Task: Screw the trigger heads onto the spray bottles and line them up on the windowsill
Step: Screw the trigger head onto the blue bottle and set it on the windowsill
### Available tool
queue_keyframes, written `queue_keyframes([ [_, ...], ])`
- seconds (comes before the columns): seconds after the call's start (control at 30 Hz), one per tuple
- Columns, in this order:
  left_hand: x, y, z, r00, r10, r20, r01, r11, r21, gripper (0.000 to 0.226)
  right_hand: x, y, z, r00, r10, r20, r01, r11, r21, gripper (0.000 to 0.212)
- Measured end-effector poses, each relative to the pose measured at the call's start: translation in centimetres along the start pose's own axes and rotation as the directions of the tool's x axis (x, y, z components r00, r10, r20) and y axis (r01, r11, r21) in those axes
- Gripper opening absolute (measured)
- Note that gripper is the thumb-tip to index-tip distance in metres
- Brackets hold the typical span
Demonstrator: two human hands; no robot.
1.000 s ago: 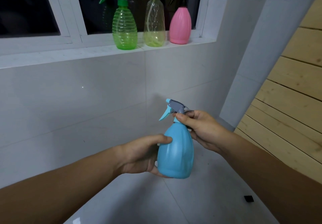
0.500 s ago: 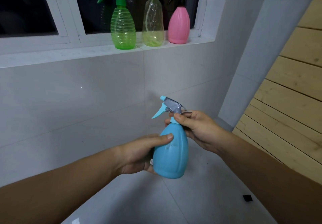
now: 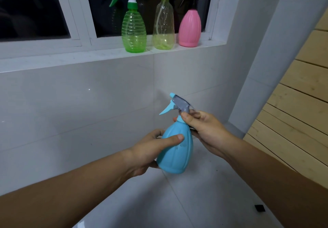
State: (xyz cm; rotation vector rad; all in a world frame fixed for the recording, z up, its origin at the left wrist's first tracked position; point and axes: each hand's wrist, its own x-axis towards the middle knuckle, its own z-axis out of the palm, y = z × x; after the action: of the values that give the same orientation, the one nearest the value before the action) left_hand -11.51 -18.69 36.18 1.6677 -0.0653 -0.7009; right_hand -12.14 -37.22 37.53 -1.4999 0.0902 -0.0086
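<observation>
I hold a blue spray bottle [image 3: 177,152] in front of the tiled wall, tilted slightly left. My left hand [image 3: 150,152] wraps its body from the left, thumb across the front. My right hand [image 3: 206,131] pinches the collar at the neck, just under the grey and blue trigger head [image 3: 179,104], whose nozzle points left. On the white windowsill [image 3: 71,57] stand three bottles in a row: a green one [image 3: 134,32] with a white and green trigger, a clear yellowish one [image 3: 164,27] with a grey trigger, and a pink one [image 3: 190,29] whose dark trigger is hard to see against the window.
A white window frame [image 3: 85,14] backs the sill, with dark glass behind. Grey tiled wall and floor lie below. A wooden slatted panel [image 3: 301,94] rises at the right beside a white pillar [image 3: 266,50]. A small black piece [image 3: 259,208] lies on the floor.
The trigger head has turned on the bottle's neck and the bottle has tilted a little to the left. Both hands keep their grip; the view shifted slightly.
</observation>
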Motion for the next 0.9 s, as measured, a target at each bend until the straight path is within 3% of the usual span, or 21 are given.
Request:
queue_keyframes([
  [0.1,-0.4,1.4,-0.6,0.991,0.095,-0.090,-0.103,0.990,-0.092,0.063,-0.2,-0.5,0.5,0.999,-0.051,0.001,0.051,0.987,-0.155,0.054],
  [0.23,-1.5,3.4,-1.9,0.954,0.196,-0.227,-0.232,0.962,-0.144,0.066,-1.1,-1.1,2.4,0.985,-0.162,0.053,0.170,0.953,-0.249,0.035],
  [0.3,-2.2,4.6,-2.6,0.935,0.237,-0.265,-0.285,0.945,-0.160,0.068,-1.3,-2.0,3.8,0.969,-0.224,0.104,0.244,0.931,-0.272,0.041],
  [0.43,-3.5,7.5,-4.9,0.913,0.317,-0.256,-0.366,0.914,-0.174,0.044,0.1,-5.2,6.1,0.933,-0.335,0.129,0.359,0.884,-0.300,0.055],
  [0.53,-4.2,10.0,-7.7,0.875,0.390,-0.285,-0.422,0.904,-0.059,0.047,2.0,-8.6,8.0,0.910,-0.387,0.148,0.415,0.845,-0.339,0.051],
  [0.7,-4.9,15.4,-13.4,0.755,0.505,-0.418,-0.477,0.861,0.179,0.073,6.2,-14.0,12.6,0.905,-0.411,0.113,0.426,0.875,-0.229,0.048],
  [0.9,-3.8,18.9,-18.0,0.655,0.552,-0.516,-0.494,0.830,0.260,0.067,11.3,-16.5,17.2,0.901,-0.431,0.047,0.430,0.878,-0.209,0.040],
])
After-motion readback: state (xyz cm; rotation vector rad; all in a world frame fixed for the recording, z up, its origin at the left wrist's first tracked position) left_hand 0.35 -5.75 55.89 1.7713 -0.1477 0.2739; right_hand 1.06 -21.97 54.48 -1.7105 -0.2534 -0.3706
